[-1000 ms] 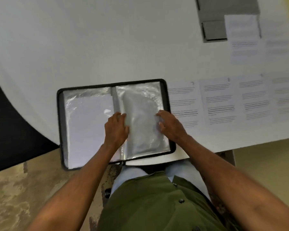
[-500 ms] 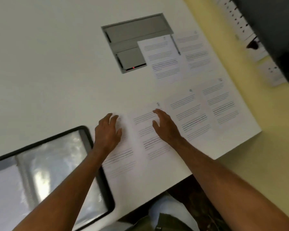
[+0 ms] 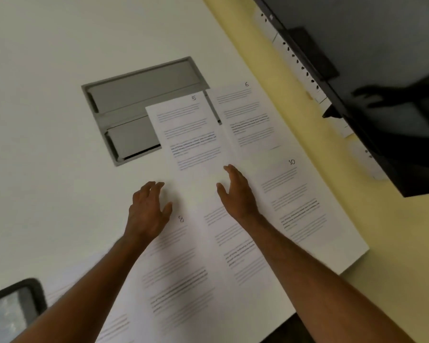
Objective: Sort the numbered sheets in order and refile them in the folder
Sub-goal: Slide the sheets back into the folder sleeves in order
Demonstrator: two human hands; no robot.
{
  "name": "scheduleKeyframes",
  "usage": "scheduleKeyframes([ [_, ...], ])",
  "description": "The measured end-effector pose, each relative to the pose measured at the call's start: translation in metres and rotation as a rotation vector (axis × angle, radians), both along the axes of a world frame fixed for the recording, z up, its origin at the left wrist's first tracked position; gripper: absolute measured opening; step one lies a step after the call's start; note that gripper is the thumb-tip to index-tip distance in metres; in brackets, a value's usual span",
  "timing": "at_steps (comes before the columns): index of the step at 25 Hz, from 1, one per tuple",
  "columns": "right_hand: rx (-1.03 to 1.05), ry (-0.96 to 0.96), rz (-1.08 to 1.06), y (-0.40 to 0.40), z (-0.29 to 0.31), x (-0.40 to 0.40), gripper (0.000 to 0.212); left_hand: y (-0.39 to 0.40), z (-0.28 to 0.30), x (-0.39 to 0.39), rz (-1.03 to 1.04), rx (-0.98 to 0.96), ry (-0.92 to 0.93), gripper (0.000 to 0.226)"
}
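The tabletop [image 3: 60,120] carried loose numbered sheets beyond and beside my fingers; the folder [image 3: 13,308] lay well back, near my left elbow. Sheet 10 [image 3: 295,199] sat right of my right hand [image 3: 238,194], sheet 5 [image 3: 188,134] just ahead, sheet 8 [image 3: 181,263] under my left wrist. My left hand [image 3: 148,206] and right hand both hung relaxed, holding nothing. I judged that grabbing hastily could drag overlapping sheets along, or pick one out of order.

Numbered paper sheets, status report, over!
Left hand, right hand open, holding nothing. White printed sheet 5 just ahead. Black clear-sleeve folder behind. Nothing blocking.
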State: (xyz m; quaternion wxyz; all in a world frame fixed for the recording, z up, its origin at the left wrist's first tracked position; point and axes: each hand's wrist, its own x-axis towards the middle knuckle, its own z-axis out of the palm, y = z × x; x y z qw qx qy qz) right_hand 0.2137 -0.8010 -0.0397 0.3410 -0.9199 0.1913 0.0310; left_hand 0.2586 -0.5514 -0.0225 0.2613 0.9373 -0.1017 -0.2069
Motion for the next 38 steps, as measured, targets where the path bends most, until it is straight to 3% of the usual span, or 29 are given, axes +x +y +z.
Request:
scheduleKeyframes([
  [9, -0.008, -0.014, -0.056, -0.012, -0.041, 0.078, 0.088, -0.073, -0.039, 0.088, 0.134, -0.062, 0.055, 0.057],
  [13, -0.151, 0.013, -0.051, 0.005, -0.06, 0.08, 0.112, -0.094, -0.037, 0.105, 0.393, -0.121, 0.089, 0.051],
  [19, -0.236, 0.057, -0.037, 0.011, -0.063, 0.08, 0.118, -0.095, -0.028, 0.13, 0.867, -0.653, 0.458, 0.026],
  [22, -0.212, 0.055, -0.043, 0.01, -0.06, 0.08, 0.119, -0.094, -0.02, 0.138, 0.985, -0.758, 0.593, 0.006],
  [26, -0.197, 0.05, -0.027, 0.007, -0.056, 0.081, 0.114, -0.091, -0.019, 0.132, 0.92, -0.737, 0.614, 0.006],
  [32, 0.081, 0.064, -0.12, 0.016, -0.033, 0.079, 0.092, -0.076, -0.027, 0.106, 0.68, -0.443, 0.293, 0.019],
  [38, 0.301, 0.087, -0.226, 0.048, 0.007, 0.056, 0.083, -0.036, 0.006, 0.082, 0.678, -0.464, 0.255, 0.03],
])
